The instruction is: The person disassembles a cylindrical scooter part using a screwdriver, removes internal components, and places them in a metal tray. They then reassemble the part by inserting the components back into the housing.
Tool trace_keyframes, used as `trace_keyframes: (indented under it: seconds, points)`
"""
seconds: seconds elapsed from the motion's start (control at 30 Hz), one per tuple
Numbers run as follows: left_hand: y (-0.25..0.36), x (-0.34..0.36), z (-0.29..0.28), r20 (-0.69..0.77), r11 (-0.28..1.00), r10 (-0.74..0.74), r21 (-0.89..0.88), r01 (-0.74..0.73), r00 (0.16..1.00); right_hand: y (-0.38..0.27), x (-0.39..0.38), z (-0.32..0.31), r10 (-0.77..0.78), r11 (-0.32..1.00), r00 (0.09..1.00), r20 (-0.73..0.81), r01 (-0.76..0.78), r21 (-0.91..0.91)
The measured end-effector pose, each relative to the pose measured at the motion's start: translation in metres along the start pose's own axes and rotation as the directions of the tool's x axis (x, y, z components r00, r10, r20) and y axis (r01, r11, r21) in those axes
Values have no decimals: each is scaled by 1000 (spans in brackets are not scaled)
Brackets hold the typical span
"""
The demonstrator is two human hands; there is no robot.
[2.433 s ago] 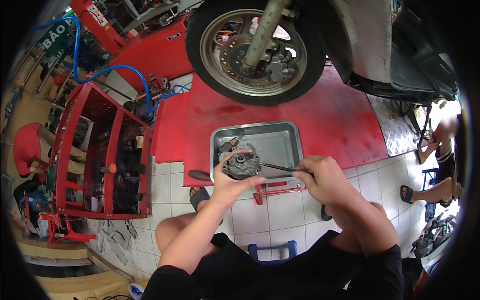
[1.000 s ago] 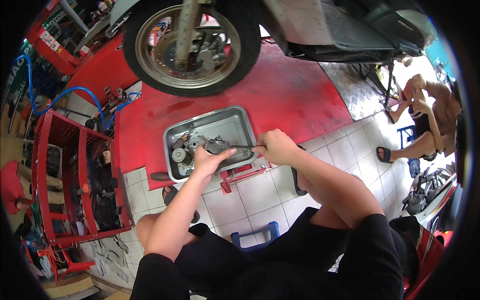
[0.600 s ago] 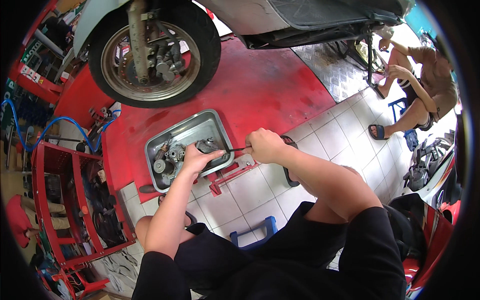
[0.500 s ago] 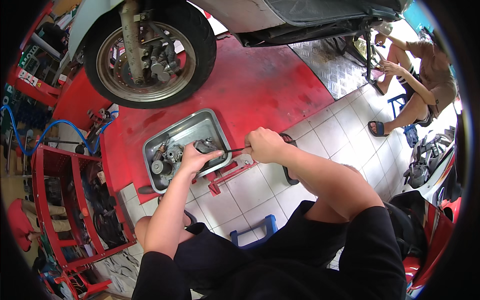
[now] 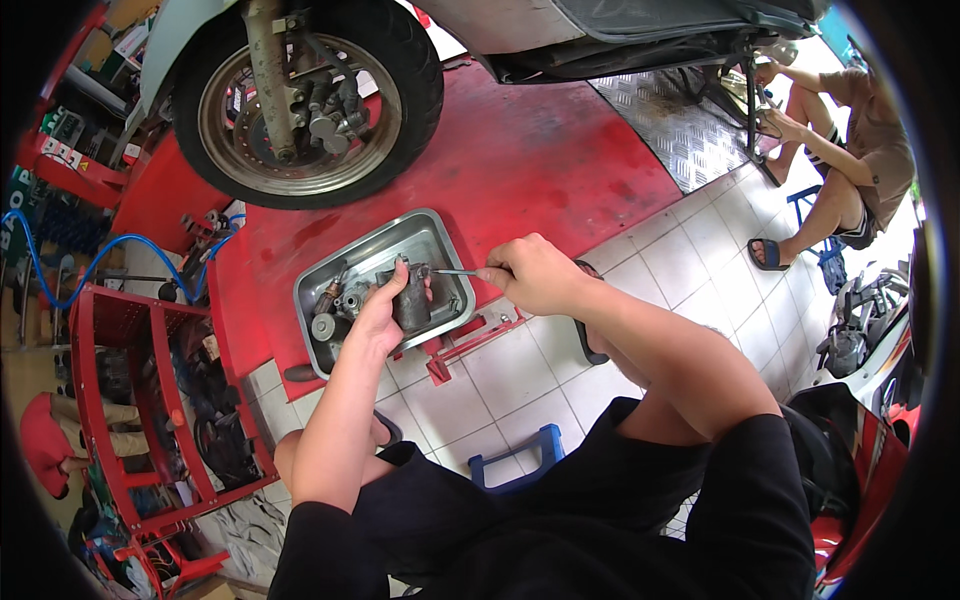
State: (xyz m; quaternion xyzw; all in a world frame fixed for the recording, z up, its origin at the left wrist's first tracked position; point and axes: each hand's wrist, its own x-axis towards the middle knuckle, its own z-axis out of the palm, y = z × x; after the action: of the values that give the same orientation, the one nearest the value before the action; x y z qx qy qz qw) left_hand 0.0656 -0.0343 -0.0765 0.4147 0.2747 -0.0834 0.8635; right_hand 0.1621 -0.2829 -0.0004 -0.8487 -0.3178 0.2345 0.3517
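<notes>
My left hand [image 5: 378,315] is closed around a dark grey, roughly cylindrical metal part [image 5: 411,303], held over the right side of a steel tray [image 5: 432,224]. My right hand [image 5: 535,275], just outside the tray's right rim, grips a thin-shafted tool like a screwdriver [image 5: 455,272]. Its handle is hidden in my fist, and its shaft points left, the tip at the upper end of the part. Other metal engine parts [image 5: 326,325] lie in the tray's left half, partly hidden behind my left hand and wrist.
The tray rests on a red platform [image 5: 560,170], below a scooter's front wheel [image 5: 425,100]. A red bracket [image 5: 470,345] juts out at the platform edge. A blue stool [image 5: 545,455] stands between my legs, a red rack [image 5: 140,400] at left. A person [image 5: 850,150] sits at far right.
My left hand has turned the metal part more upright above the tray. My right hand has shifted slightly, and the tool's tip now meets the part higher up.
</notes>
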Motion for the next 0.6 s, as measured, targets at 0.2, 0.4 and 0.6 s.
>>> trace_keyframes:
  seconds: [0.2,0.4,0.6]
  points:
    - [-2,-3,2,-4,1000,25,-18,-25,1000,-3,0,3,2,1000,1000,12,-2,-11]
    - [-6,-2,3,-40,999,22,29,-21,999,-3,2,8,11,1000,1000,19,-11,-7]
    - [-7,-3,5,-62,998,38,58,-34,997,-1,2,9,-6,1000,1000,20,6,-9]
